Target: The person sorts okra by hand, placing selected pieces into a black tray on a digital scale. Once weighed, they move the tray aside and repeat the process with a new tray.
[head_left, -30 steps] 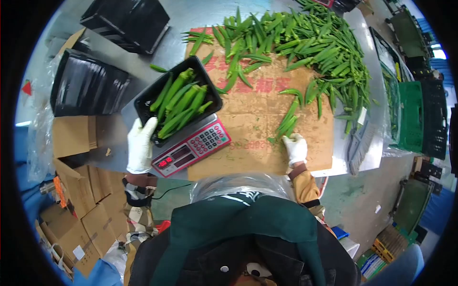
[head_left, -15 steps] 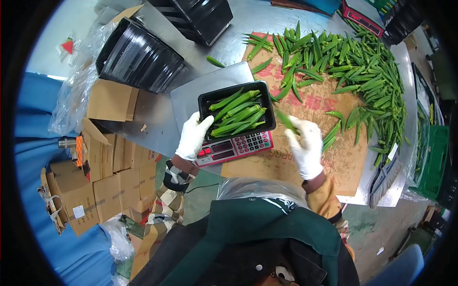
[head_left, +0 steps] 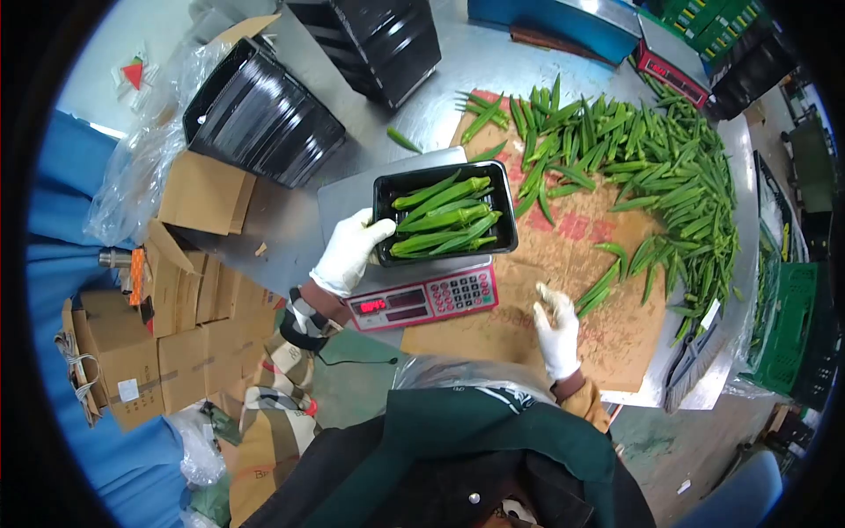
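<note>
A black plastic tray (head_left: 505, 239) with several green okra pods (head_left: 451, 211) in it is held at its left edge by my gloved left hand (head_left: 354, 250), thumb over the rim. The tray overlaps the metal plate (head_left: 345, 195) of a red-and-white digital scale (head_left: 422, 301), whose red display is lit. My gloved right hand (head_left: 556, 330) hovers over a cardboard sheet (head_left: 515, 330), fingers curved and apart, with nothing between them. A few loose okra pods (head_left: 601, 286) lie just beyond its fingertips.
A large okra heap (head_left: 669, 172) covers the table's right and far side. Stacked black trays (head_left: 264, 114) stand at the left, with another stack (head_left: 374, 48) behind. A brush (head_left: 700, 356) lies at the right edge. Cardboard boxes (head_left: 132, 352) are at lower left; a second scale (head_left: 673, 70) is far right.
My right hand has let go of an okra pod and drawn back towards my body. The tray in my left hand has shifted away from the scale's keypad. The view has tilted slightly.
</note>
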`<state>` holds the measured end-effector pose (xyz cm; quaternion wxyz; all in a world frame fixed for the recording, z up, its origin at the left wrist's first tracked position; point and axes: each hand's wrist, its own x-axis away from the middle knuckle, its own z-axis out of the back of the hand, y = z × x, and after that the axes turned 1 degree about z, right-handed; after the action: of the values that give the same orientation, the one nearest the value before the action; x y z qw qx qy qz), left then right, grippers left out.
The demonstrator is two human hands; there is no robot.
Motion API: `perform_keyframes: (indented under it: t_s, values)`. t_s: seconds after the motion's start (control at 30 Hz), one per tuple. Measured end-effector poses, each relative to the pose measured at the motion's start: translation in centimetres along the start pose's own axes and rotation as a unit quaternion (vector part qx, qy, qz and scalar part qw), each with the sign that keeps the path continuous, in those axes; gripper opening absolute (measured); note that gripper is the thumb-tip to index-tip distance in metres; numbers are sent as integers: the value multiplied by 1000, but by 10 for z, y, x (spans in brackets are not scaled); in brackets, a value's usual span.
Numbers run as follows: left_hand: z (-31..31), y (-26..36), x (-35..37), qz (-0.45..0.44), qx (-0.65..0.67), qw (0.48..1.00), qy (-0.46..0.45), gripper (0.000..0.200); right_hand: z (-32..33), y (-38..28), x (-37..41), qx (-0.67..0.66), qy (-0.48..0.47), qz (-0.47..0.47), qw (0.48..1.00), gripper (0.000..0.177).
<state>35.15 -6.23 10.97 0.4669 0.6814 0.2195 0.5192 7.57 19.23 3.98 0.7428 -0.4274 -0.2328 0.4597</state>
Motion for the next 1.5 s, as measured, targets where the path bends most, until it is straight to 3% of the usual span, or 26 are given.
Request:
perform_keyframes:
  t_s: [0.07,0.3,0.4,0.5,0.57,0.67,0.73,0.77,0.8,0.83,0.9,0.97,1.0,1.03,1.07,1.1,1.13,1.17,1.2,1.23,1.27,1.33,1.4,1.43,1.5]
  values:
    - [-10,33,-24,10,34,999,-31,32,3,12,16,-35,11,-57,998,34]
    - [-28,104,-201,34,72,987,-142,23,13,34,22,-41,37,-80,995,30]
    - [-49,114,-281,22,26,996,-83,17,15,43,17,-72,68,-121,988,29]
    - [-64,101,-356,8,82,996,-37,12,22,36,12,-79,104,-160,978,30]
    - [-77,90,-388,16,138,990,-20,18,25,39,12,-49,113,-157,980,29]
    - [-79,75,-395,-74,107,990,-48,30,30,38,10,-5,112,-138,984,29]
    - [-91,93,-358,-58,104,993,-16,35,28,40,10,-3,113,-142,983,29]
    - [-80,97,-355,-70,49,996,-38,53,27,43,10,-18,116,-147,982,29]
    - [-88,113,-320,-117,-33,992,30,61,24,46,10,-33,118,-152,981,29]
    - [-80,124,-294,-173,-62,983,12,72,21,47,9,-49,120,-156,979,29]
    - [-65,144,-231,-326,-97,940,39,52,20,40,4,-50,107,-148,982,28]
    - [-36,164,-168,-462,-246,836,166,41,19,35,-1,-50,98,-138,984,28]
    - [-27,176,-136,-512,-282,774,244,38,18,34,-1,-51,95,-133,985,28]
    - [3,188,-114,-547,-402,659,324,35,16,33,-1,-51,92,-130,986,28]
    - [29,191,-102,-569,-375,633,367,34,15,31,0,-52,90,-127,987,28]
    - [64,193,-88,-534,-463,549,446,34,14,29,1,-49,84,-120,988,27]
    - [100,190,-75,-475,-535,505,483,37,13,27,2,-45,79,-113,989,27]
    - [149,179,-75,-394,-587,494,506,43,12,25,2,-41,73,-106,991,26]
    - [170,177,-66,-287,-584,584,485,48,11,23,4,-36,69,-101,992,26]
    - [187,168,-60,-235,-562,636,474,50,7,25,8,-45,71,-92,992,26]
    - [197,166,-56,-242,-559,641,467,51,8,21,10,-43,62,-89,993,26]
    - [246,164,-74,-300,-463,743,378,47,9,13,13,-37,49,-85,994,27]
    - [291,169,-99,-302,-353,829,311,42,8,12,19,-22,46,-67,996,28]
    - [305,172,-107,-314,-271,863,290,37,9,12,21,-15,45,-55,997,29]
    - [294,177,-103,-374,-190,837,352,37,14,10,27,-22,47,-67,996,30]
